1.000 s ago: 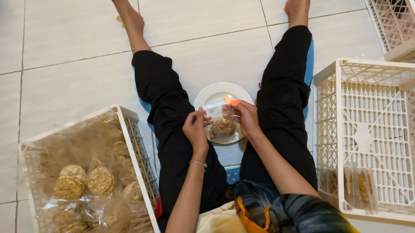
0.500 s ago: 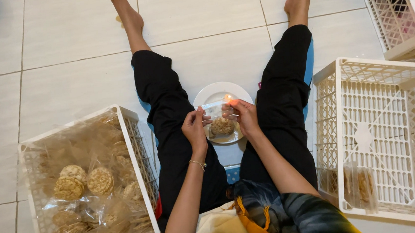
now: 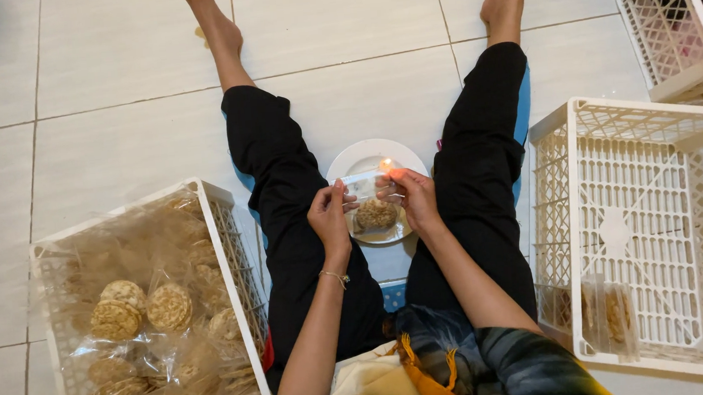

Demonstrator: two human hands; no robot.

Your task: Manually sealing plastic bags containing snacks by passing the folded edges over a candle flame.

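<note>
over tiled floor (image 3: 113,141), bag (image 3: 365,186) between fingertips (image 3: 343,191)

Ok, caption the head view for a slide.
Seated on tile, left hand and right hand hold a clear cookie packet at a small flame above a white plate.

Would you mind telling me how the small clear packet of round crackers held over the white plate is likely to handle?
The packet probably feels light and floppy: its thin clear film sags between both hands. The round cracker inside looks brittle, so squeezing may crack it. The glossy film could be slippery.
</note>
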